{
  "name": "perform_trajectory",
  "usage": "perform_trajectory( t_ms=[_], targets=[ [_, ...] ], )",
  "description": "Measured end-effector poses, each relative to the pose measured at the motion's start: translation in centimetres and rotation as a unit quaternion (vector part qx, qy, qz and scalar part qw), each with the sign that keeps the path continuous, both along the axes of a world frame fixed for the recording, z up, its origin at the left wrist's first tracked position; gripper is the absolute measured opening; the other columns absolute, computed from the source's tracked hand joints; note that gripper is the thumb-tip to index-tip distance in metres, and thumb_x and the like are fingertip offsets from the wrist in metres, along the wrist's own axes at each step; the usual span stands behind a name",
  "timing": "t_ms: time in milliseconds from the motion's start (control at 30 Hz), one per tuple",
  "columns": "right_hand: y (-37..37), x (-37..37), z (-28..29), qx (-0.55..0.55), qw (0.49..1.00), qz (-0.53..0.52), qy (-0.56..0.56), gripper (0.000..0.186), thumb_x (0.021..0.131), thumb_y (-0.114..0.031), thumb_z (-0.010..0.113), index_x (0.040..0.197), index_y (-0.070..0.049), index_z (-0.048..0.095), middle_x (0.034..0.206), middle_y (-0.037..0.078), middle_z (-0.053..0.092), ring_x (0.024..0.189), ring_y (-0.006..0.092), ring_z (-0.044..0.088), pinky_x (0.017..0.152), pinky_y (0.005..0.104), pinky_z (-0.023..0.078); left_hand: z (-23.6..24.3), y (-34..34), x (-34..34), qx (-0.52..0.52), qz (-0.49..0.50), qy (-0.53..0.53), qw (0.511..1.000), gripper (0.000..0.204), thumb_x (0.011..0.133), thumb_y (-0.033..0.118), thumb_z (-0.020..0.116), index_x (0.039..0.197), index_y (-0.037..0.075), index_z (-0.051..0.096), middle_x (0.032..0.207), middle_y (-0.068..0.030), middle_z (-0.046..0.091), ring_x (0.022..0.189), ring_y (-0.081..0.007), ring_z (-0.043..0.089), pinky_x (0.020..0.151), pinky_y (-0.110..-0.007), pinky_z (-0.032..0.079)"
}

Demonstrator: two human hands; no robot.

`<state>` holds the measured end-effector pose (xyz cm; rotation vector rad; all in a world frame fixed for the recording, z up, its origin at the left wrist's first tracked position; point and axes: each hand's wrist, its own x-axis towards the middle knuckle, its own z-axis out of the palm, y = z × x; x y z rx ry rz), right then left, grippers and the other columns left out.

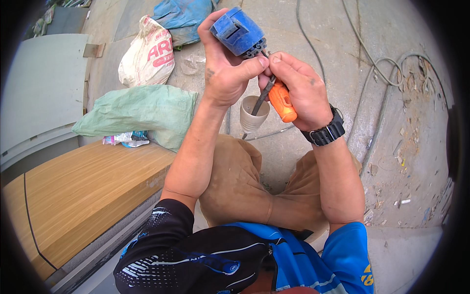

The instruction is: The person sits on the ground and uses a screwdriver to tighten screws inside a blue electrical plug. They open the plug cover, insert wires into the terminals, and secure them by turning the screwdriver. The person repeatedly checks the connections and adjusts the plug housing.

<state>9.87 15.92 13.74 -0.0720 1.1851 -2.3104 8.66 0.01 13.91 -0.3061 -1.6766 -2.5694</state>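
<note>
My left hand (223,81) grips a blue industrial power connector (240,32), its dark terminal end turned toward my right hand. My right hand (306,90) is closed, with thumb and fingers pinched at the wire ends beside the terminals. Under its palm sits a screwdriver with an orange handle (282,103); its tip is hidden. A dark grey cable (261,100) runs down from between my hands through a whitish cup-shaped cover (254,119), which hangs around it below the connector. The fingertips of both hands almost meet, so the wire ends are mostly covered.
At the left stand a wood-grain panel (98,181) and a pale metal panel (41,88). A green sack (142,110), a white sack (149,56) and a blue sack (183,19) lie beyond. Loose cables (377,61) and debris (401,161) lie on concrete at right.
</note>
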Motion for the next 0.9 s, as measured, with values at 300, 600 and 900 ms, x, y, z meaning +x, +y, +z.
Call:
perform_trajectory(
  t_ms=[300, 600, 900],
  targets=[
    [-0.1, -0.1, -0.5, 0.003, 1.000, 0.015, -0.004, 0.023, 0.103, -0.023, 0.051, 0.093, -0.006, 0.062, 0.082, 0.002, 0.064, 0.071, 0.0071, 0.055, 0.063, 0.0232, 0.045, -1.0, -0.7, -0.6, -0.032, 0.006, -0.022, 0.999, 0.084, 0.070, -0.009, 0.069, 0.139, 0.015, 0.028, 0.111, -0.0115, 0.051, 0.095, -0.0214, 0.060, 0.077, -0.035, 0.057],
    [0.1, -0.4, -0.7, 0.028, 0.999, 0.018, -0.016, 0.023, 0.104, -0.024, 0.051, 0.097, -0.005, 0.063, 0.083, 0.002, 0.065, 0.071, 0.0074, 0.054, 0.063, 0.0235, 0.046, -1.7, -1.4, -1.0, -0.057, -0.013, -0.029, 0.998, 0.084, 0.070, -0.010, 0.068, 0.139, 0.015, 0.029, 0.116, -0.0082, 0.049, 0.103, -0.0201, 0.056, 0.085, -0.036, 0.053],
    [0.0, -0.5, -0.9, 0.023, 0.999, 0.021, -0.018, 0.023, 0.104, -0.024, 0.051, 0.098, -0.005, 0.062, 0.084, 0.002, 0.064, 0.074, 0.0078, 0.056, 0.066, 0.0233, 0.047, -1.9, -1.4, -1.2, -0.022, -0.044, -0.023, 0.999, 0.086, 0.071, -0.010, 0.069, 0.140, 0.016, 0.026, 0.116, -0.0097, 0.049, 0.096, -0.0209, 0.061, 0.081, -0.037, 0.056]
  ],
)
